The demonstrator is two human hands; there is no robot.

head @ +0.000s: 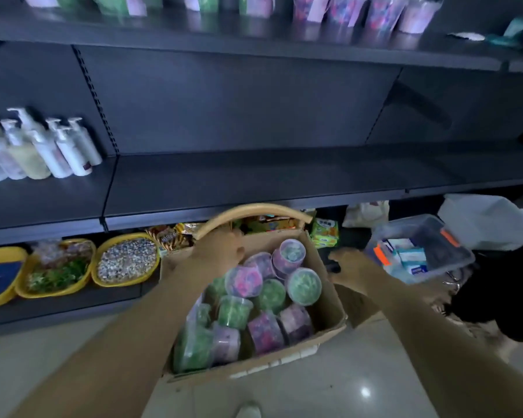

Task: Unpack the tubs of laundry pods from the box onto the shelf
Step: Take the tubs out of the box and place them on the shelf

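**Both hands at the box rim, tubs inside**

Head view: your left hand (221, 250) sits at the far left corner of the box (329, 312), at the foot of its raised back flap (254, 210). Its fingers bend away from the camera, so you cannot tell whether they grip the cardboard. Your right hand (352, 267) is at the box's right rim with fingertips toward the wall, and blur hides whether it holds anything.

The box stands on the floor (375, 372) in front of the shelf (254, 176). The tubs (304, 286) of green and pink-purple pods are packed inside it, some upright, some tipped.

Pump bottles (43, 149) stand at the shelf's left end. Blurred containers (384, 10) in like colours line the level above. Yellow trays (124, 259) sit on the lowest level, left of the box. A clear bin (420, 251) lies just beyond your right hand.
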